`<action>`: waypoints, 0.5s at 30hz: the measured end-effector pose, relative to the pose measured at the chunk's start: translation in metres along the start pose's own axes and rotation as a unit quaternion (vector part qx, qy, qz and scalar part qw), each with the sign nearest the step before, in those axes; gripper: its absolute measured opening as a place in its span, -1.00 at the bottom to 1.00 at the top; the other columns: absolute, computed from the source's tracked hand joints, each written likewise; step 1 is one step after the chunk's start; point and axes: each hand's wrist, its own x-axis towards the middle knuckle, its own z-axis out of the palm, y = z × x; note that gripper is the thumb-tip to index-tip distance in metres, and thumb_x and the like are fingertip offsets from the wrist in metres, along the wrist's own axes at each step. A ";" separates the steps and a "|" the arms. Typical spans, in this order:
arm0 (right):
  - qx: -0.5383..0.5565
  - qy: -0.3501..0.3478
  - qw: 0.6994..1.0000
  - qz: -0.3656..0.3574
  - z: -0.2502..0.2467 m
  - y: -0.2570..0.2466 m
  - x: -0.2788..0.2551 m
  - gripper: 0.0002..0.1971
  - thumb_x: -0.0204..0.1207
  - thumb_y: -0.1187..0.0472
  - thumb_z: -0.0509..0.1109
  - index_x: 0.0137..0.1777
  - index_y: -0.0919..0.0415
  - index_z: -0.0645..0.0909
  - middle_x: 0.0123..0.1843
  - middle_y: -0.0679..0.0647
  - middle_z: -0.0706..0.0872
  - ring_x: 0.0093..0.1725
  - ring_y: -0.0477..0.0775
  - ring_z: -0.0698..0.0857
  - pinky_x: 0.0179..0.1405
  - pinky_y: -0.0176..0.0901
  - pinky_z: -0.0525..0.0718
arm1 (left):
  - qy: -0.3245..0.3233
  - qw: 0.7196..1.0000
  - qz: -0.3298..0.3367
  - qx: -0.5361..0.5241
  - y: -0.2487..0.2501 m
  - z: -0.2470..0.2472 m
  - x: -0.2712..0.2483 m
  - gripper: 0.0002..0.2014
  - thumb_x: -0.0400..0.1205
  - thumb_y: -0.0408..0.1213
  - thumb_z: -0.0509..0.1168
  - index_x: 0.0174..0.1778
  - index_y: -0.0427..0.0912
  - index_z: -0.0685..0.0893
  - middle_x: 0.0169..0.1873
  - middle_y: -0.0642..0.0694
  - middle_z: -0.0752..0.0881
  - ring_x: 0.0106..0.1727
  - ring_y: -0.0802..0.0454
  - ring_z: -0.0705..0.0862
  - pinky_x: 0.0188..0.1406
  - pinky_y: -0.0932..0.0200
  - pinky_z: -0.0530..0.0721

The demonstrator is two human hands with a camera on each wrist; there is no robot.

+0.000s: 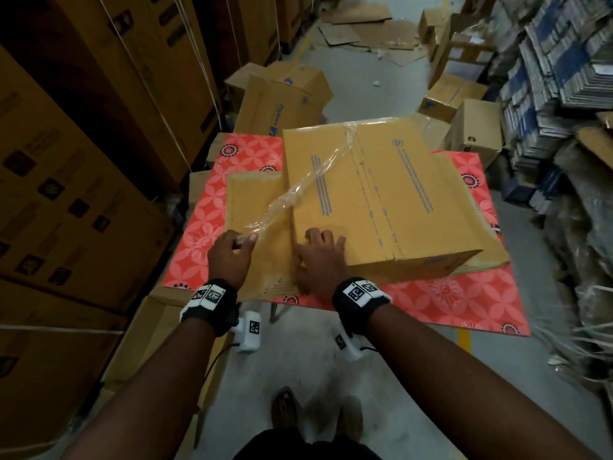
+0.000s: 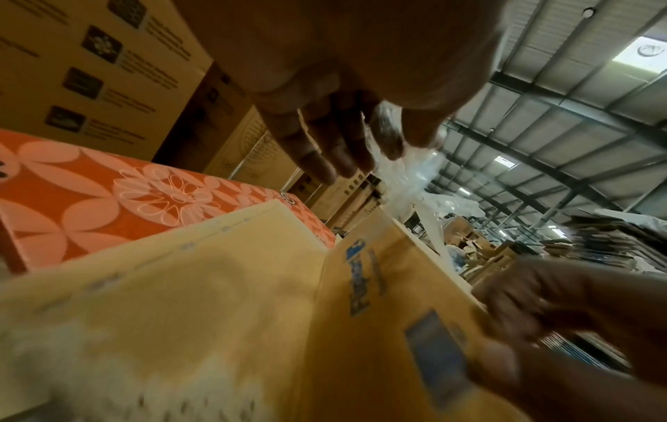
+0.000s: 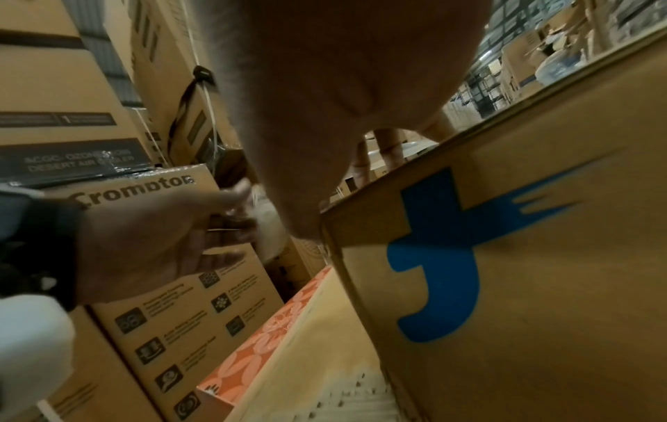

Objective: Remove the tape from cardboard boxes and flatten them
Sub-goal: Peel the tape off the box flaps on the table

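Observation:
A tan cardboard box point(image 1: 381, 194) with blue print sits on a table with an orange floral cover point(image 1: 205, 207); its side flaps lie flat on the cover. A strip of clear tape point(image 1: 298, 190) runs taut from the box's top seam down to my left hand point(image 1: 232, 250), which pinches its crumpled end point(image 2: 400, 160) at the box's near left. My right hand point(image 1: 318, 257) presses flat on the box's near left corner point(image 3: 364, 205), fingers spread. The far end of the tape still sticks to the box top.
Tall stacked cartons point(image 1: 83, 161) wall the left side. More tan boxes point(image 1: 278, 94) stand beyond the table, flattened cardboard point(image 1: 365, 28) lies on the floor farther back, and stacks of bundled flat packs point(image 1: 557, 78) fill the right. My feet point(image 1: 288, 413) stand on grey floor.

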 end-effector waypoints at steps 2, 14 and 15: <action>0.038 0.020 0.999 -0.017 -0.001 0.018 -0.009 -0.82 0.24 0.01 0.41 -0.15 -0.06 0.61 0.15 0.08 0.57 0.08 0.25 0.53 0.24 0.40 0.44 | 0.022 1.000 0.021 -0.002 -0.003 -0.005 0.002 -0.76 0.52 -0.12 0.48 -0.24 -0.19 0.61 -0.20 -0.08 0.61 -0.16 -0.03 0.60 -0.26 0.19 0.53; 0.045 0.004 0.996 0.078 -0.051 0.182 -0.044 -0.64 0.32 0.34 0.49 0.14 0.14 0.62 0.07 0.19 0.58 0.11 0.34 0.56 -0.03 0.01 0.50 | -0.247 0.963 0.093 -0.063 0.030 0.006 -0.042 -0.49 0.53 -0.31 0.36 0.38 0.00 0.38 -0.20 -0.01 0.66 -0.23 0.08 0.69 -0.31 0.19 0.65; 0.016 0.004 0.994 0.112 -0.054 0.179 -0.043 -0.60 0.29 0.35 0.45 0.16 0.15 0.61 0.08 0.21 0.56 0.12 0.36 0.55 -0.06 0.02 0.51 | -0.288 0.950 0.111 -0.036 0.036 0.012 -0.047 -0.51 0.54 -0.23 0.32 0.40 0.02 0.41 -0.13 0.00 0.65 -0.17 0.11 0.67 -0.26 0.23 0.60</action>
